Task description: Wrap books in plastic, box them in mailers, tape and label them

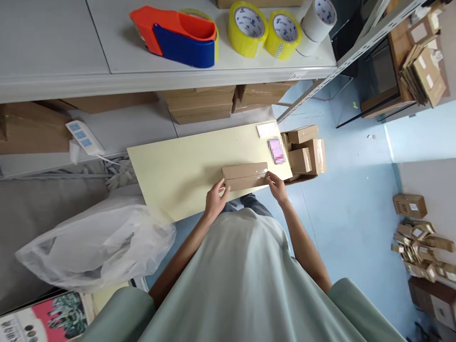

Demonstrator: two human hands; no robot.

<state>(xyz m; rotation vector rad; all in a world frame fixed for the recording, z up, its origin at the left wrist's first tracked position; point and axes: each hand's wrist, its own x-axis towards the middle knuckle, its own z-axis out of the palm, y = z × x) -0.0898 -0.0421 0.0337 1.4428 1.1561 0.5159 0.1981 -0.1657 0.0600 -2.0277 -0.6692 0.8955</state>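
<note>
A long brown cardboard box (pixel 245 175) lies near the front edge of a pale yellow table (pixel 178 171). My left hand (pixel 215 199) grips the box's left end with curled fingers. At the right end, my right hand (pixel 277 186) pinches the corner, where clear tape shines. Both hands touch the box.
On the shelf above lie an orange and blue tape dispenser (pixel 178 34) and yellow tape rolls (pixel 263 29). A pink item (pixel 276 151) and white paper (pixel 267 129) lie at the table's right end. Small boxes (pixel 306 152) stack beside it. A plastic bag (pixel 96 242) sits left.
</note>
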